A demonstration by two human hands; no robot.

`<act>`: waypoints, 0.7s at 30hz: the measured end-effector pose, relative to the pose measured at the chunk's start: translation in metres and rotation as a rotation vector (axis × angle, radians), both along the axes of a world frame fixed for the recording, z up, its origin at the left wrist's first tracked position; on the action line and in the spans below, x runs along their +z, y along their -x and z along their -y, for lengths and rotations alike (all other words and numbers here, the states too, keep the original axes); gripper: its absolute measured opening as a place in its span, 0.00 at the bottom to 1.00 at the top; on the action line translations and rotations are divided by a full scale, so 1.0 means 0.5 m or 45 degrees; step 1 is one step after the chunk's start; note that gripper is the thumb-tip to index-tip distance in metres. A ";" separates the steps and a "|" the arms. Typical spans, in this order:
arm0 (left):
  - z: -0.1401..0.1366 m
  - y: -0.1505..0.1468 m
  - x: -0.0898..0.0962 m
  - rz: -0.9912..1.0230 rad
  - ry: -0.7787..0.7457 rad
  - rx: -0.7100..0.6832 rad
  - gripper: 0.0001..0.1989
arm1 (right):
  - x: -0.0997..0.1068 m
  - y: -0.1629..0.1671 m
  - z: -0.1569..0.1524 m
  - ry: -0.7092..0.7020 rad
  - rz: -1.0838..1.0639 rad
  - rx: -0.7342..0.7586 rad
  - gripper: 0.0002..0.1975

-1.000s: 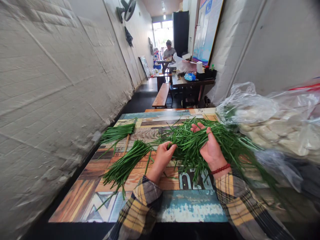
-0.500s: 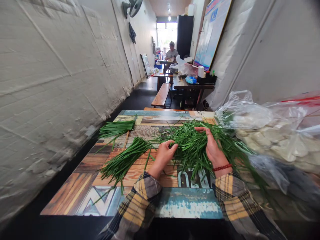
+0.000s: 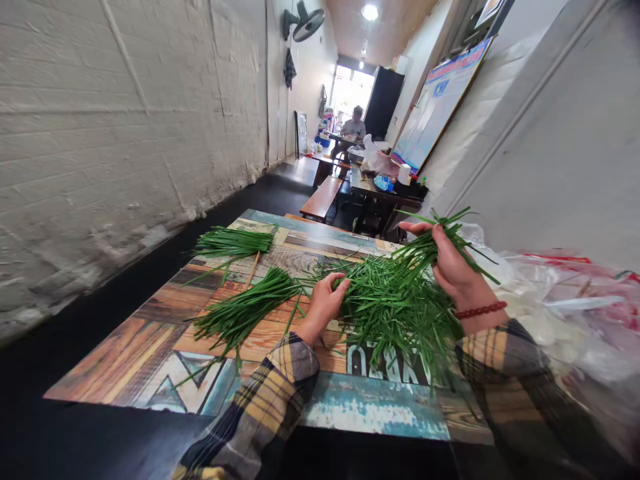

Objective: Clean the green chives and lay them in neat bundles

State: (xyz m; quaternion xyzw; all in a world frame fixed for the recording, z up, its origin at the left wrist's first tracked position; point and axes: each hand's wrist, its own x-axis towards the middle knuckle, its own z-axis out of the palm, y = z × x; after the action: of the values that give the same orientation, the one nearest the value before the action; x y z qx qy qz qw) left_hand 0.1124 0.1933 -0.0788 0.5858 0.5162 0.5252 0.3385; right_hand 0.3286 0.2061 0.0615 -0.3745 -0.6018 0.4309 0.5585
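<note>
a handful of chives [image 3: 417, 250] sits above the right side of a loose heap of chives [image 3: 395, 303], clamped between the thumb and fingers of the right hand [image 3: 457, 270]. the left hand [image 3: 324, 303] is at the heap's left edge, fingers curled; whether they pinch a leaf, i cannot tell. the leaves are thin, flat and deep green, tangled in the heap but lined up in two bundles [image 3: 247, 303] to the left, near a thin brown stick [image 3: 253, 268]. all this lies on a table [image 3: 115, 360] patterned like painted planks, brown, cream and worn blue, with big letters. clear plastic bags [image 3: 555, 300] crowd its right side. beyond, a narrow room runs back past a wooden bench [image 3: 323, 198], a cluttered dark table [image 3: 387, 195] and a seated person [image 3: 354, 125] toward a bright doorway. a fan [image 3: 307, 25] hangs on the rough white wall [image 3: 125, 160] at left.
</note>
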 end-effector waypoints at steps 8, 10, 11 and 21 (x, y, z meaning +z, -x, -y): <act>-0.008 0.000 -0.012 0.266 -0.008 -0.003 0.17 | -0.034 0.028 -0.016 0.187 -0.088 0.009 0.17; -0.008 -0.001 -0.013 0.303 0.005 -0.005 0.17 | -0.037 0.032 -0.016 0.196 -0.209 -0.002 0.17; -0.008 -0.002 -0.013 0.315 0.009 -0.004 0.17 | -0.035 0.034 -0.016 0.211 -0.268 -0.004 0.17; 0.015 0.001 0.010 0.371 0.100 -0.079 0.16 | -0.008 0.062 -0.004 0.210 -0.606 0.090 0.20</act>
State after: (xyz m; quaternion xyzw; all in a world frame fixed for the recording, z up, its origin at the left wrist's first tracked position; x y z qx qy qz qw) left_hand 0.1119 0.1860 -0.0738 0.5053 0.4636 0.5732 0.4485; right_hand 0.2978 0.2081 0.0577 -0.2855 -0.4291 0.5737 0.6366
